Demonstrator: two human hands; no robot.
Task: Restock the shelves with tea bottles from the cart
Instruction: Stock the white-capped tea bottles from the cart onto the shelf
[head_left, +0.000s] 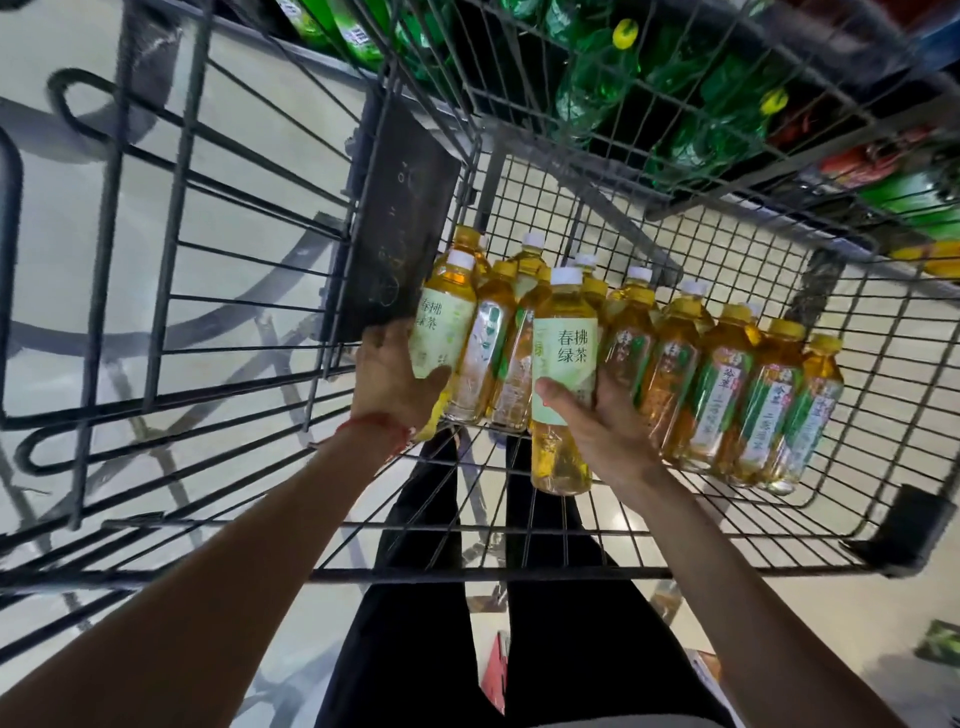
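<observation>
Left grip (392, 379) clamped round end bottle (447, 317), right grip (608, 426) round front bottle (563, 358), in cart (519, 574): one per hand, likely shelving two per trip.

Clear plastic bottles of amber tea (675, 374) in a grey wire cart (519, 573).
The bottles stand upright and capped, packed side by side in a row across the basket floor, most with yellow caps and green-and-white labels. Two white-capped ones with pale green labels are held: the left bottle (447, 322) in the left hand (392, 382), the front bottle (563, 384) in the right hand (610, 423).
</observation>
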